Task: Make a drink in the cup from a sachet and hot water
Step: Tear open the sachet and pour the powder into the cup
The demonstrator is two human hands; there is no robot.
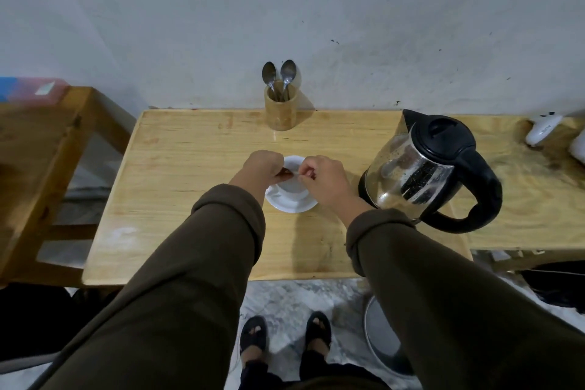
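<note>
A white cup (pixel 292 182) stands on a white saucer (pixel 289 204) in the middle of the wooden table (pixel 190 168). Both my hands hover just above the cup. My left hand (pixel 262 168) and my right hand (pixel 323 180) pinch the two ends of a small sachet (pixel 290 171), of which only a brownish sliver shows between the fingers. The cup's inside is largely hidden by my hands. A glass electric kettle (pixel 421 168) with a black lid and handle stands to the right of the cup.
A wooden holder (pixel 280 109) with two metal spoons stands at the table's back edge by the wall. A second wooden table (pixel 531 187) adjoins on the right with white objects on it. A wooden bench (pixel 38 149) is on the left. A round bin (pixel 380 336) stands on the floor.
</note>
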